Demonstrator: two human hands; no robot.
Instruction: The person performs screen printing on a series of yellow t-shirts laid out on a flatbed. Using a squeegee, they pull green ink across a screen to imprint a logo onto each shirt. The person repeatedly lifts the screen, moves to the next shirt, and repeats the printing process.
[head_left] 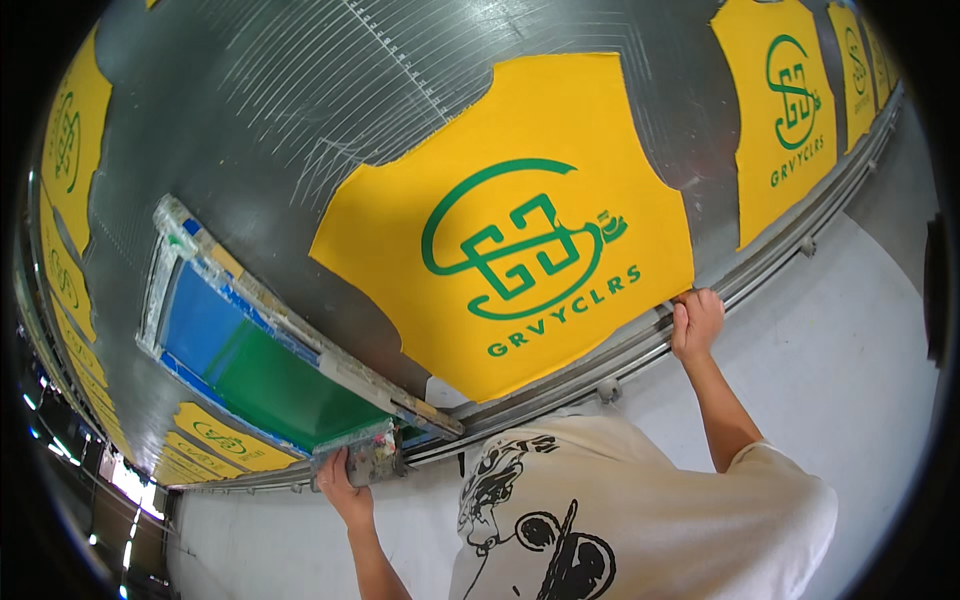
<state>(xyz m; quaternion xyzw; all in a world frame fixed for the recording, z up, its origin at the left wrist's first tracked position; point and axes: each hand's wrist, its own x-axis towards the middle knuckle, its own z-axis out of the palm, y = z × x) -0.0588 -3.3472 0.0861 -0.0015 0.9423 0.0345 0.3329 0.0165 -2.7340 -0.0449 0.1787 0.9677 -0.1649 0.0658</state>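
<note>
Printed green, the flat yellow fabric panel (pixel 515 240) looks finished at the tabletop's (pixel 220 140) near edge; my left hand (pixel 343 484) grips the blue-and-green framed screen (pixel 285 385), my right hand (pixel 700 322) clenches at the panel's corner, contents unclear.

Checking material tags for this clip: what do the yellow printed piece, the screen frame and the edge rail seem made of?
Yellow piece: likely fabric, matte, lying limp with cut edges.
Screen frame: rigid, possibly metal or wood; tape and smears hide its surface.
Rail: probably bare metal, smooth and silvery, with bright streaks of reflection.
</note>
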